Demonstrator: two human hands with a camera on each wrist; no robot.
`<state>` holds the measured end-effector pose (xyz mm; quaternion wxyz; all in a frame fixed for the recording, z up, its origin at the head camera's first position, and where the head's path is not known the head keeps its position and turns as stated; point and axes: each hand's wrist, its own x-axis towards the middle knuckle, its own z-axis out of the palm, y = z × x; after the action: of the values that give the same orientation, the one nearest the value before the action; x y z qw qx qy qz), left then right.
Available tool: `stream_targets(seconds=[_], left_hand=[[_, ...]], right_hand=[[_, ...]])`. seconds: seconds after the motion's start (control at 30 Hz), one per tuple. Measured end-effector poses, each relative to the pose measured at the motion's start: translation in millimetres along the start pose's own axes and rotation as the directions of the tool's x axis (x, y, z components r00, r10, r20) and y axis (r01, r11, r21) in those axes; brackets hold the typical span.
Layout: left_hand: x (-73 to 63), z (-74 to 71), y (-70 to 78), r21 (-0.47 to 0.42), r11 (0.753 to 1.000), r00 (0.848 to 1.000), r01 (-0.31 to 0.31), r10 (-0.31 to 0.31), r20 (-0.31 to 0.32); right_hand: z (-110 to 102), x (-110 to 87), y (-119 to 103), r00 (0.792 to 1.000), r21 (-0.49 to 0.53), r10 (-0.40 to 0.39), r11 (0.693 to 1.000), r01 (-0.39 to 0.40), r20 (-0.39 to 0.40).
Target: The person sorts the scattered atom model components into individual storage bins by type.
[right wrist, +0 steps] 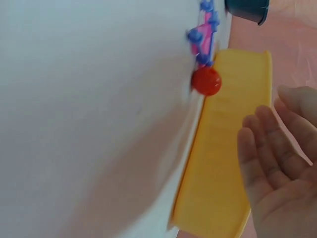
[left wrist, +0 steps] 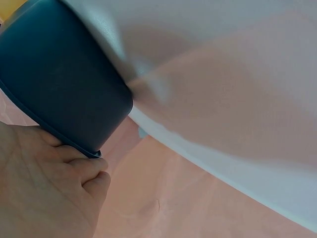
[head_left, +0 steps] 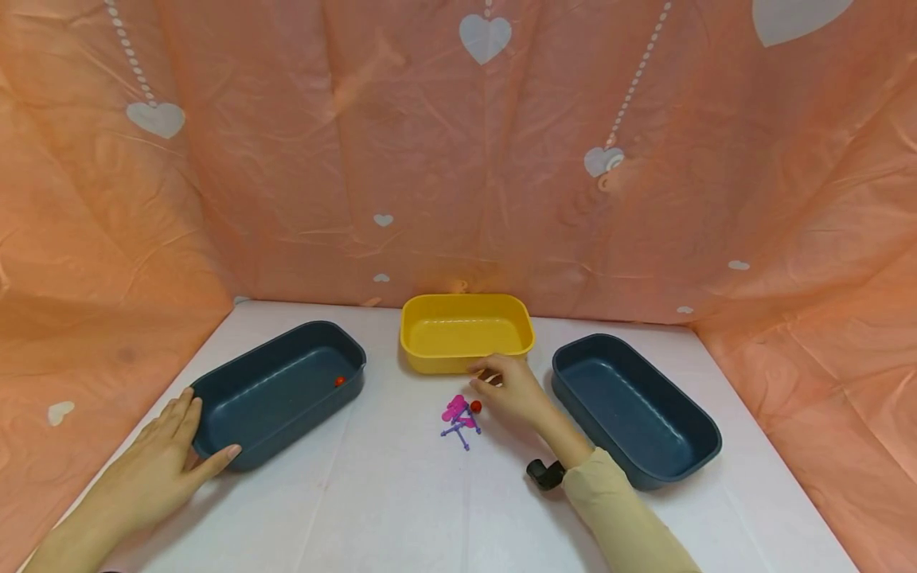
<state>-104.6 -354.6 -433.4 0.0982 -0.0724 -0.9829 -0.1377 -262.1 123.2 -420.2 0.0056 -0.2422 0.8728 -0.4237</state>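
Note:
My left hand (head_left: 161,461) rests at the near left corner of a dark blue tray (head_left: 279,398), fingers along its rim and thumb apart. In the left wrist view, fingertips of that hand (left wrist: 54,183) are hidden behind the rim. My right hand (head_left: 509,390) hovers before a yellow tray (head_left: 466,365), thumb and fingers parted around nothing. Near it on the table lie a red ball (head_left: 476,407), purple knobbed sticks (head_left: 458,430) and flat pink pieces (head_left: 454,409). The right wrist view shows the right hand (right wrist: 282,158) empty beside the red ball (right wrist: 206,81).
Another dark blue tray (head_left: 637,414) stands to the right, close to the right forearm. A small red ball (head_left: 340,381) lies inside the left tray. A black device (head_left: 546,474) sits at the right wrist. Orange cloth (head_left: 430,159) with pale hearts hangs behind the white table (head_left: 387,493).

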Motion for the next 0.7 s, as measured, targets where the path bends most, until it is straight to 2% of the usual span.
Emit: stream_targets(seconds=[0.23,0.43,0.7], left_hand=[[-0.8,0.1,-2.1,0.006,1.0,1.0,0.004,-0.004,0.003],[-1.5,0.0,-0.7,0.006,1.0,1.0,0.0,0.0,-0.001],[-0.5,-3.1,3.1,0.004,1.0,1.0,0.008,-0.009,0.01]], right_hand=[[-5,-2.5,9,0.992,-0.068,-0.05,0.996,0.058,0.113],[-4,-3.0,13,0.977,-0.116,-0.026,0.992,0.052,0.214],[-3,-2.8,13,0.966,-0.19,-0.027,0.979,0.078,0.257]])
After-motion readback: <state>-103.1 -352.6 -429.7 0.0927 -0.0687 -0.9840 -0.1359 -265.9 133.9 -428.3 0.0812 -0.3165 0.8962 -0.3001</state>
